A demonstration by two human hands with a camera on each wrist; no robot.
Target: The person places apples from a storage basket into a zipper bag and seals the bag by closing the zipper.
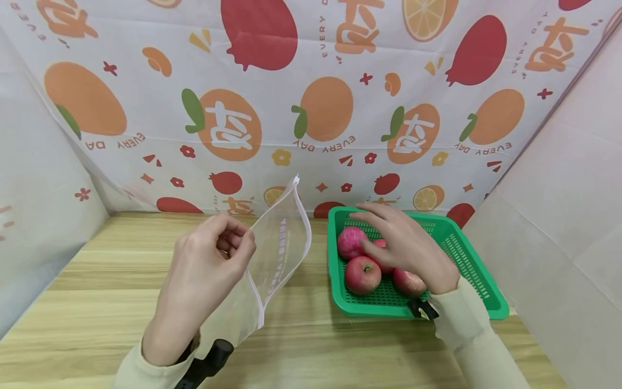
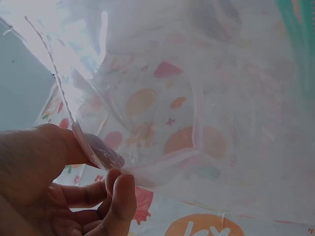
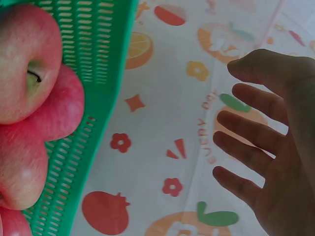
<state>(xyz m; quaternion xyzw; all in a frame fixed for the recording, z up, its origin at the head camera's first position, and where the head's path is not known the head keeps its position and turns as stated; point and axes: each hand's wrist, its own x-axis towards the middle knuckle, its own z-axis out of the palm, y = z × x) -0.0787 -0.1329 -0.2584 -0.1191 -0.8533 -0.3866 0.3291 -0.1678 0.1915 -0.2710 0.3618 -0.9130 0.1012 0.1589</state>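
Observation:
My left hand [image 1: 206,265] pinches the edge of a clear zip bag [image 1: 279,248] between thumb and fingertips. The bag's mouth gapes, with a pale zip strip along both lips and a slider at its far top corner. In the left wrist view the thumb and forefinger meet on the film of the bag [image 2: 197,147]. Over a green basket [image 1: 374,310] my right hand [image 1: 405,243] hovers with its fingers spread, holding nothing. Beneath it lie several red apples, among them a front apple [image 1: 362,275] with its stem up and a darker apple [image 1: 352,242] behind.
The wooden table [image 1: 311,351] carries the basket on its right side. A fruit-printed cloth [image 1: 282,119] hangs along the back edge, and pale side walls [image 1: 559,227] close in left and right. Dark wrist mounts [image 1: 206,364] sit on both sleeves.

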